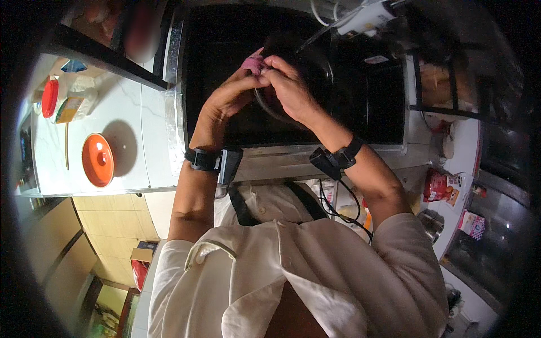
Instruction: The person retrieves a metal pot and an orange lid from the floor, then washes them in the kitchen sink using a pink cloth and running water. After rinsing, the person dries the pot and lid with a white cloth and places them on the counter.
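Note:
My two hands meet over a dark, metal-edged recess [367, 122] in the counter. A small, bunched pink cloth [254, 64] is between them. My left hand [230, 94] holds the cloth, its thumb reaching across toward the right. My right hand [291, 86] is bent in from the other side, with thumb and fingers pinched at the cloth's right edge. Below the fingers, a curved, shiny rim [270, 110] shows faintly; the vessel it belongs to is too dark to make out. Each wrist wears a black strapped device.
Left on the white counter [127, 101] are an orange round dish or lid [98, 160], a thin stick [66, 145] and a red-lidded jar [50, 98]. A black bar [114, 59] crosses above. A white device [365, 19] stands at the back right. Food packets [444, 186] lie at right.

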Demonstrator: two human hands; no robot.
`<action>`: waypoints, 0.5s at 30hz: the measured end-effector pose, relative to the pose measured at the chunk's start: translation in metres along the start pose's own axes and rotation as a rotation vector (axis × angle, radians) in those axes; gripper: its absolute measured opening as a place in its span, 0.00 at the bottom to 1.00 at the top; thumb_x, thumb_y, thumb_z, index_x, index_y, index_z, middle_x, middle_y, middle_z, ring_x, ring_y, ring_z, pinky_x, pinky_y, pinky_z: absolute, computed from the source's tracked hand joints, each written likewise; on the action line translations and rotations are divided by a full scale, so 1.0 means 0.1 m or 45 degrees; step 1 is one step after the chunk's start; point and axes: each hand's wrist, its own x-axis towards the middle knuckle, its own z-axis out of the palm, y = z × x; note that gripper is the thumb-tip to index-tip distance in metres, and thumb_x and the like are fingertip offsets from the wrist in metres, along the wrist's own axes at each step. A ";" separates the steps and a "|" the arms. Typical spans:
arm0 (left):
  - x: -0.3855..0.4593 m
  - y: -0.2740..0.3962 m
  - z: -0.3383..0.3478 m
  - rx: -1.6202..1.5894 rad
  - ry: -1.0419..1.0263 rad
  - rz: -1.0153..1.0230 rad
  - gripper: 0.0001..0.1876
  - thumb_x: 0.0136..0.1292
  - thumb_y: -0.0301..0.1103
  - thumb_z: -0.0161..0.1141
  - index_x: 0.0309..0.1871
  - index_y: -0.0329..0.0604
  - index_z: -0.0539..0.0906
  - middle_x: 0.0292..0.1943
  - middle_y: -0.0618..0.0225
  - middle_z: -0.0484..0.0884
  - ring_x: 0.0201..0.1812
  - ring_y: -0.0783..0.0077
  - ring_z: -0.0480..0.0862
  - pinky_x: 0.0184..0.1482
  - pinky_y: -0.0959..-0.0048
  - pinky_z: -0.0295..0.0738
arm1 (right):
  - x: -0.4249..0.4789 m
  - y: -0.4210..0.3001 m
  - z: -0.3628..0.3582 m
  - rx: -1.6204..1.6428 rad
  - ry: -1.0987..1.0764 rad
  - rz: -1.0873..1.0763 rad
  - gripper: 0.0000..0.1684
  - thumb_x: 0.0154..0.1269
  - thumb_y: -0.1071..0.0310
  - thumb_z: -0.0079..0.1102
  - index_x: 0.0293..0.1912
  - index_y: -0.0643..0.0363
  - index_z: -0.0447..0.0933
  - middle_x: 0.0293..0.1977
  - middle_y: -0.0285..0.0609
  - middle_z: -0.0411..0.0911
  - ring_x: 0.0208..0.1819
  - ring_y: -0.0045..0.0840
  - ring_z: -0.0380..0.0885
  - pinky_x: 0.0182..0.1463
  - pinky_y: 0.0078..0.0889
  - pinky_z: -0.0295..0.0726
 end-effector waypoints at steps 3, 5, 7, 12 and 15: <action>0.09 0.03 -0.01 -0.179 0.078 -0.050 0.24 0.55 0.42 0.60 0.55 0.44 0.72 0.43 0.64 0.77 0.44 0.69 0.76 0.47 0.72 0.71 | 0.01 -0.04 0.05 -0.343 -0.016 -0.244 0.07 0.61 0.72 0.48 0.39 0.62 0.71 0.33 0.37 0.75 0.37 0.18 0.71 0.43 0.22 0.70; 0.18 0.04 -0.04 -0.159 0.202 -0.138 0.24 0.56 0.41 0.58 0.55 0.42 0.71 0.38 0.66 0.78 0.39 0.70 0.78 0.45 0.70 0.73 | -0.02 -0.15 0.08 -0.511 -0.070 -0.261 0.07 0.61 0.73 0.48 0.39 0.63 0.72 0.33 0.39 0.74 0.37 0.18 0.72 0.43 0.22 0.70; 0.16 0.11 0.18 -0.027 0.318 -0.061 0.22 0.57 0.39 0.58 0.53 0.40 0.70 0.37 0.64 0.78 0.38 0.70 0.78 0.42 0.69 0.75 | -0.10 -0.26 0.12 -0.643 -0.154 -0.181 0.08 0.60 0.73 0.49 0.40 0.62 0.73 0.35 0.38 0.73 0.38 0.18 0.71 0.44 0.22 0.70; 0.18 0.20 0.28 0.312 0.304 -0.094 0.29 0.59 0.35 0.56 0.63 0.40 0.62 0.49 0.59 0.75 0.46 0.65 0.77 0.46 0.69 0.74 | -0.28 -0.04 -0.02 -0.867 -0.286 -0.575 0.10 0.50 0.73 0.55 0.19 0.61 0.65 0.28 0.43 0.66 0.31 0.32 0.68 0.33 0.30 0.68; 0.17 0.21 0.22 0.311 0.376 -0.118 0.26 0.58 0.33 0.56 0.60 0.42 0.66 0.50 0.58 0.75 0.50 0.62 0.75 0.52 0.62 0.71 | -0.42 -0.10 -0.28 -0.932 -0.519 -0.522 0.08 0.49 0.75 0.51 0.17 0.63 0.68 0.28 0.46 0.69 0.30 0.35 0.71 0.35 0.34 0.70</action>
